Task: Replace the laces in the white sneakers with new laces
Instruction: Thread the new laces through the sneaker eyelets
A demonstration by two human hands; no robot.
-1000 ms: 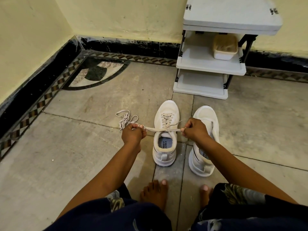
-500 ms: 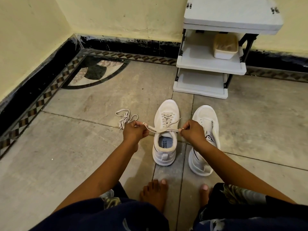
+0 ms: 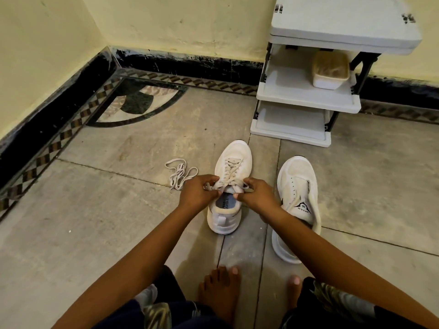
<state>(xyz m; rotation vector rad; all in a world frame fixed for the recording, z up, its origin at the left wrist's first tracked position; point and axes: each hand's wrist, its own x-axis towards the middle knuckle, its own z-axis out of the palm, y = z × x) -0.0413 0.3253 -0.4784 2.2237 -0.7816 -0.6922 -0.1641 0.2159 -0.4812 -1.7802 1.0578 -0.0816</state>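
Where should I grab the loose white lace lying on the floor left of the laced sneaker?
Pinch the loose white flat lace at its far loop, from above. It lies flat on the grey stone floor, and that loop sits clear of the left hand.

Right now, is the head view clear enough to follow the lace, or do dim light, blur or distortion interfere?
Head view: dim yellowish light, no glare; centre sharp, so the lace reads well across the laced sneaker; the left hand and right hand partly cover its ends; the wide lens skews the shoe rack at the edge.
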